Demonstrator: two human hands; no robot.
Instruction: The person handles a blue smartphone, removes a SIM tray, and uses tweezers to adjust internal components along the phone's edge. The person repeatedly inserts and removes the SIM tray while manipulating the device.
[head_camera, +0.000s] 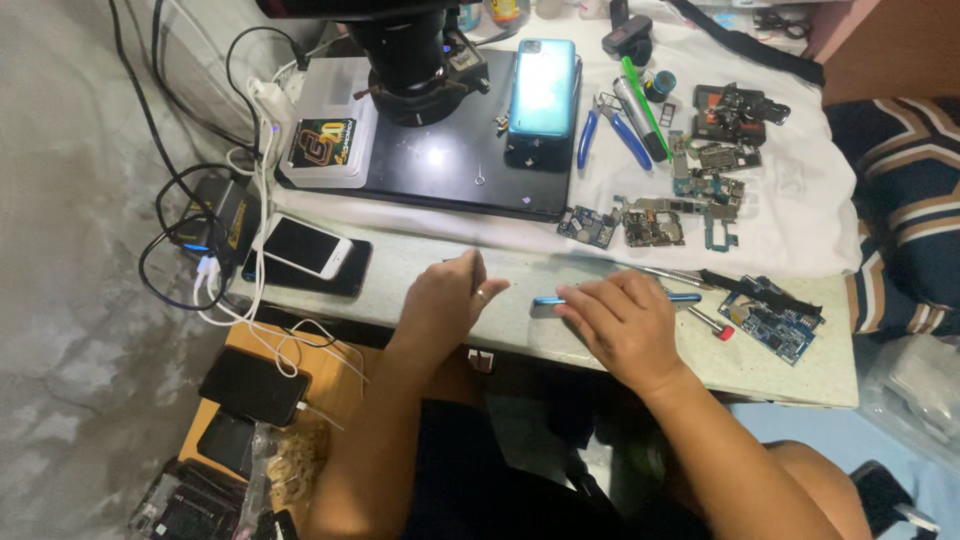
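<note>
Lower centre: right hand (625, 325) flat, fingers spread over blue-edged phone (612, 301) on table edge (520, 330). Left hand (443, 300) just beside, curled round thin tool (476, 270) (tip unclear). Mid right: circuit boards (650, 222) on white cloth (800, 215). Upper centre: teal phone (543, 88) on microscope base (440, 165).
</note>
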